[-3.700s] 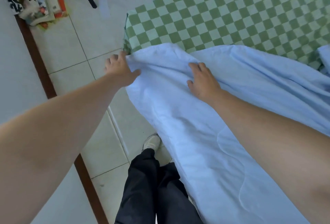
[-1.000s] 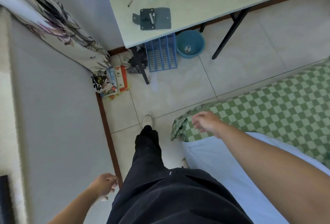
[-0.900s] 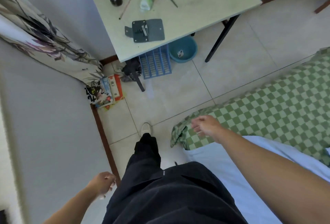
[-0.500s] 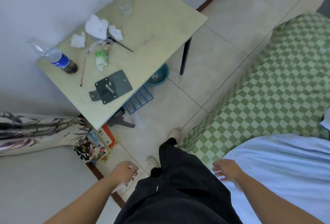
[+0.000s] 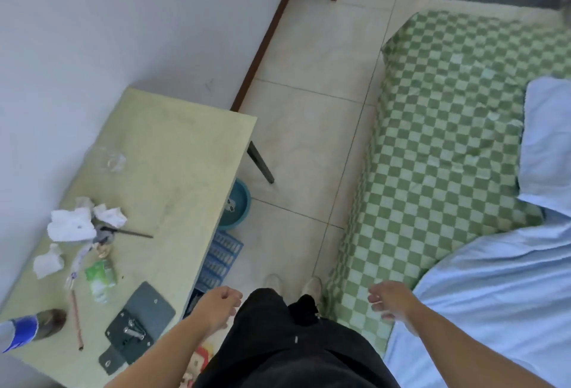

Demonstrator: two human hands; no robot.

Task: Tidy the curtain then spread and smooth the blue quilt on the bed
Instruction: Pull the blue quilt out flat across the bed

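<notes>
A pale yellow table [image 5: 173, 152] stands against the wall at left. On it lie one bottle [image 5: 29, 327] with a blue label on its side, one dark grey key case [image 5: 137, 324] opened flat, one thin stick [image 5: 76, 319], one green packet [image 5: 99, 276] and three or four crumpled white tissues [image 5: 71, 227]. Under the table's edge sit one teal basin [image 5: 239, 202] and one blue rack [image 5: 221, 256]. The left hand [image 5: 221, 305] hangs beside the table with its fingers loosely curled, holding nothing. Between the hands are black trousers [image 5: 287, 341] and two pale shoes [image 5: 312, 285] on the tiled floor. The right hand [image 5: 391, 301] hovers over the bed's edge, fingers relaxed and slightly apart, empty. The bed [image 5: 438, 146] wears a green-and-white checked sheet. The one light blue quilt [image 5: 494, 288] lies at right, smooth with soft wrinkles, covering the near end and a strip along the far right, the checked middle bare.
</notes>
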